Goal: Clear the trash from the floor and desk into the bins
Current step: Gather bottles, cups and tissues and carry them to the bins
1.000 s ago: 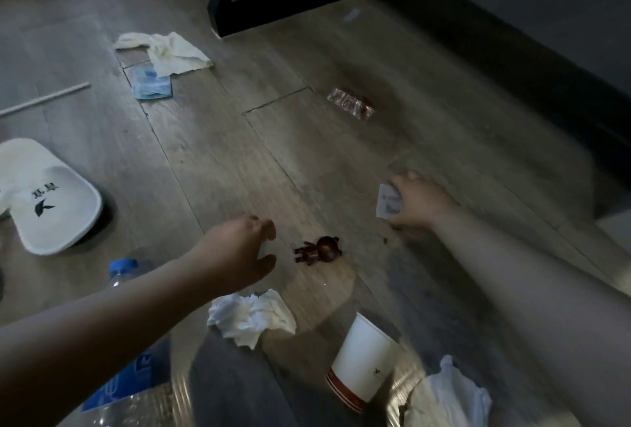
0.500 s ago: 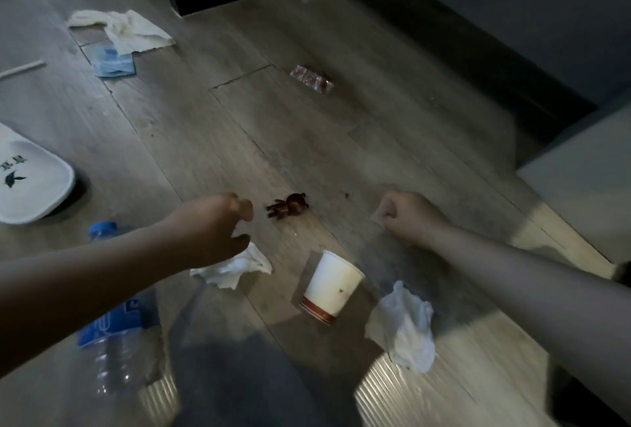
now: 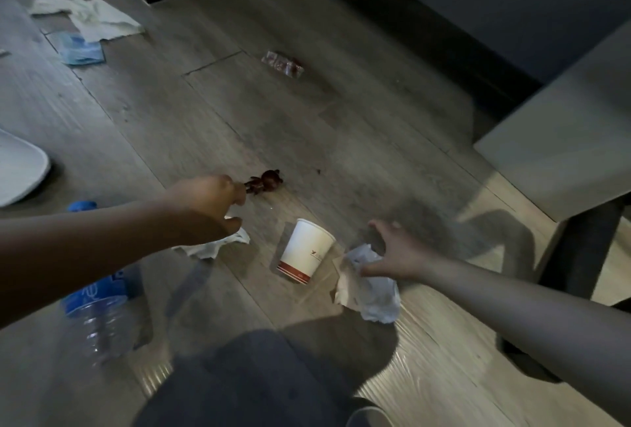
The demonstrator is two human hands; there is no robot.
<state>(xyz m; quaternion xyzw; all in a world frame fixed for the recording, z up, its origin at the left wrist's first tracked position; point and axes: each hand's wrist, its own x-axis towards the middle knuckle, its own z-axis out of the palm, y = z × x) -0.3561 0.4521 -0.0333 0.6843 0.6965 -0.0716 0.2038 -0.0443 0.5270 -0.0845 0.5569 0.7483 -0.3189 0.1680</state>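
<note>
One tipped cup [image 3: 305, 250] (paper) lies beside the rightmost tissue [image 3: 370, 293].

White slipper [image 3: 20, 170] half off the left edge; bottle [image 3: 97, 320] and crumpled tissue [image 3: 213, 247] partly behind the left forearm [image 3: 85, 249].

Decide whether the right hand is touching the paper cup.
Apart. The head view shows bare floor between the paper cup and the right hand, which reaches over a crumpled tissue.

Wooden floor [image 3: 211, 112], paper cup [image 3: 305, 249], tissues [image 3: 370, 286], bottle [image 3: 99, 310]
</note>
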